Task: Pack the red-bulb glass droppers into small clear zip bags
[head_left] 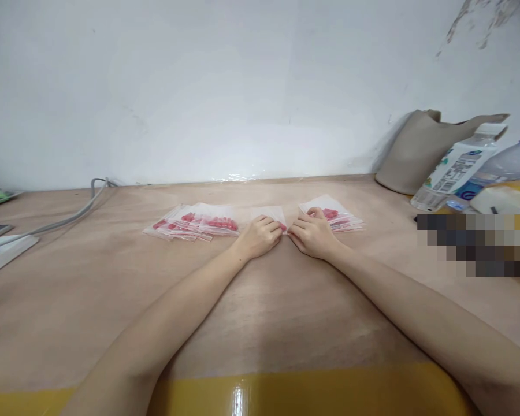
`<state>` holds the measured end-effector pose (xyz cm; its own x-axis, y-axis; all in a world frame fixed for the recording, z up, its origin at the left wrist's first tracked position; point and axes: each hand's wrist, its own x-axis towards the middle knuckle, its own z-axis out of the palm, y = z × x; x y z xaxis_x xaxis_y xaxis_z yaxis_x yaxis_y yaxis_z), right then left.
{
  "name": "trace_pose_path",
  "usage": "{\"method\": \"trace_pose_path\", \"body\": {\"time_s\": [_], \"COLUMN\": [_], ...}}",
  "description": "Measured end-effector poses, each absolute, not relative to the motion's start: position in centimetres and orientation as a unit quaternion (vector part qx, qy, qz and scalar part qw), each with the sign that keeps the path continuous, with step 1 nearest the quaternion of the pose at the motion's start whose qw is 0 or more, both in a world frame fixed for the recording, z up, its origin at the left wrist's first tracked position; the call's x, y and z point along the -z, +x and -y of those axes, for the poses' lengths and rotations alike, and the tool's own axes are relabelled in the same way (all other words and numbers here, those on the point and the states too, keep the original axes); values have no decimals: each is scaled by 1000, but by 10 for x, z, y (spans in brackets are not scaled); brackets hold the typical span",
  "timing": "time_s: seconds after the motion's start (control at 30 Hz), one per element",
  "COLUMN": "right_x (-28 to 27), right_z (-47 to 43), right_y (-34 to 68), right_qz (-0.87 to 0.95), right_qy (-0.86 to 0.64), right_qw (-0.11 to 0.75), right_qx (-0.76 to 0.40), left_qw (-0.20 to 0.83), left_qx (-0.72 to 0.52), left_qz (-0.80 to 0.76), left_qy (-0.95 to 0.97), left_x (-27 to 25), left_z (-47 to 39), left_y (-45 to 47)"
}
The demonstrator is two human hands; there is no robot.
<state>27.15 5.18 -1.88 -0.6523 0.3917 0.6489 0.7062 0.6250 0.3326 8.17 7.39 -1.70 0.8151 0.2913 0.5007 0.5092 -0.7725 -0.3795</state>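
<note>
A small clear plastic bag [267, 212] with something red inside lies on the table between my hands. My left hand [261, 237] is closed at its near edge, fingers curled over it and covering part of the red contents. At the bag's near right corner, the fingertips of my right hand [312, 236] are pinched together. Several similar bags with red pieces [219, 224] lie overlapped in a fanned row left of my left hand. Another overlapping stack of bags [338, 218] lies just beyond and beside my right hand, which partly hides it.
At the back right stand a grey-brown container [409, 153], a tilted labelled bottle [457, 167] and a blue-capped bottle [513, 159]. A grey cable [75, 215] runs across the left side to a white object [13, 254]. Yellow tape [303, 393] covers the table's near edge.
</note>
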Motion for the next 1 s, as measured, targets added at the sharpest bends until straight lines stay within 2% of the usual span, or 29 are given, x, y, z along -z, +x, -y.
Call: {"method": "trace_pose_path", "body": {"time_s": [0.47,0.8,1.0], "right_x": [19,21,20], "right_z": [-49,-50,-60], "right_y": [277,270,267], "right_qz": [860,870,858], "right_qy": [-329,-323,-322], "right_qw": [276,272,237], "right_qx": [276,255,323], "left_qw": [288,252,245], "left_qx": [203,217,228], "left_qz": [280,305,359], "left_qy": [-893,-892,-871], "left_x": [14,17,9], "left_z": [-56,-57,-42], "left_y": [31,32,33]}}
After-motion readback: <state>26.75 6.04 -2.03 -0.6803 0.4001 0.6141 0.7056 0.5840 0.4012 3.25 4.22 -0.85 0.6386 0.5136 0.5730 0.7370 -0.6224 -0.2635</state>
